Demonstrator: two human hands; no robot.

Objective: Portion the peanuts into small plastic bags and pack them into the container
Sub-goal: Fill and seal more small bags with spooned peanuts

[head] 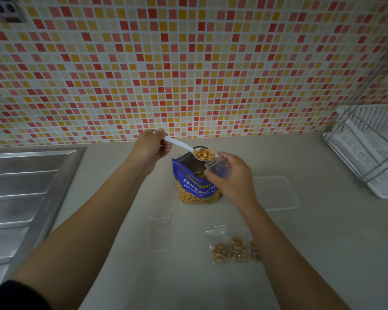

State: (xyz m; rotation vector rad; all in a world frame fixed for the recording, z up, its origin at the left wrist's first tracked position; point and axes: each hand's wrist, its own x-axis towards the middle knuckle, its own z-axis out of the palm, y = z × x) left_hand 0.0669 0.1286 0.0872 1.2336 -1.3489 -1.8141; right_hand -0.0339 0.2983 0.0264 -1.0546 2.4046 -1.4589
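Forearms [87, 231] steady over table [177, 276]: with left grip [150, 148] pinching spoon [179, 143] of peanuts [203, 153], tip slowly into bag [218, 166] pinched open in right grip [233, 180] just beside it, above pack [195, 189] beneath both; container [278, 193] right of right grip.

I see a wall [188, 63] in small red, orange, yellow and white tiles, a beige tabletop [188, 276], a blue peanut bag [196, 186] with white and yellow lettering, a white spoon [179, 143], tan peanuts [203, 153], a grey steel sink [20, 186] and a white rack [372, 148].
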